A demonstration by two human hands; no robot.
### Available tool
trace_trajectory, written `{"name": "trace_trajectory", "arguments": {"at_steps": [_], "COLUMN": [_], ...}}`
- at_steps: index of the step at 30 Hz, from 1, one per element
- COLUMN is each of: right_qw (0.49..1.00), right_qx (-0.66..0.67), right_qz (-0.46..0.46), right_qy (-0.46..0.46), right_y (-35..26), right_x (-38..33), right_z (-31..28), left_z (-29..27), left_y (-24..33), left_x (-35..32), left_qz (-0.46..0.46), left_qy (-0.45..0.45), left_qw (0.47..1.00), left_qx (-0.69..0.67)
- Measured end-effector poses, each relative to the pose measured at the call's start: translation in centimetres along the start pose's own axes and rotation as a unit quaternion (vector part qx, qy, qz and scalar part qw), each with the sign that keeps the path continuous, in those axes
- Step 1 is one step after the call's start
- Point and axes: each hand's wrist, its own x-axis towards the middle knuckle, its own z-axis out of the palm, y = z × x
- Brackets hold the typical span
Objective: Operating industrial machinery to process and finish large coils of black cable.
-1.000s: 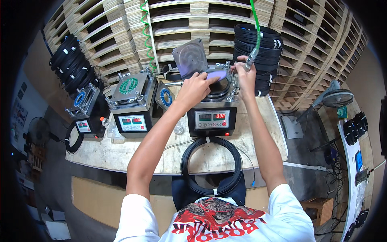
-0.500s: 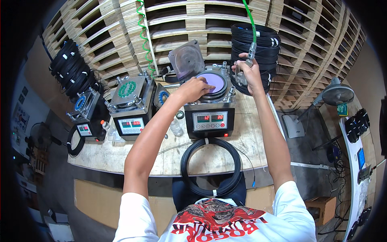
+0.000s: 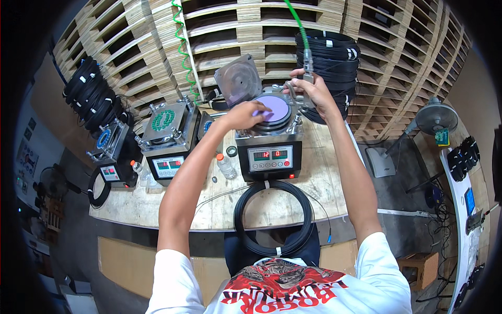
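My left hand rests its fingertips on the left part of a round purple disc. The fingers reach out over the surface; their undersides are hidden. Under the disc is the dark round platen of a polishing machine with a lit red display. In my right hand is an air blow gun, gripped above the disc's right side and joined to a green hose. A clear square plate with a centre hole leans tilted behind the platen.
Two similar machines stand left, one topped by a plate with green-ringed connectors. Bottles stand between machines. A coiled black cable overhangs the table's front edge. Cable stacks rise behind, before wooden pallets. A fan stands right.
My right hand has moved left with the blow gun, closer to the disc. My left hand has slid slightly left toward the disc's edge, uncovering more purple.
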Motion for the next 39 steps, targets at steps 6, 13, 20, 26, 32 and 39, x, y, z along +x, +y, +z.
{"name": "trace_trajectory", "arguments": {"at_steps": [6,13,20,26,32,39], "right_qw": [0.986,0.969,0.942,0.859,0.854,0.851], "right_qx": [-0.059,-0.072,-0.317,-0.471,-0.482,-0.479], "right_qz": [0.056,0.056,-0.107,-0.174,-0.170,-0.197], "right_qy": [-0.149,-0.229,-0.006,0.097,0.094,0.082], "right_y": [-0.5,0.0,8.9,8.9,7.8,7.7], "right_x": [0.9,-0.1,3.1,1.4,1.0,0.6], "right_z": [3.0,6.7,1.6,3.0,4.3,3.9], "left_z": [-4.0,-10.1,-18.8,-23.2,-23.7,-22.4], "left_y": [3.9,5.7,0.1,-10.2,-18.6,-21.0], "left_x": [-0.9,-3.6,-6.2,-5.5,-5.2,-4.5], "left_qz": [-0.047,-0.045,-0.189,-0.323,-0.382,-0.411], "left_qy": [0.168,0.207,0.296,0.376,0.457,0.452], "left_qw": [0.886,0.873,0.860,0.819,0.785,0.775], "left_qx": [-0.429,-0.440,-0.372,-0.287,-0.172,-0.162]}}
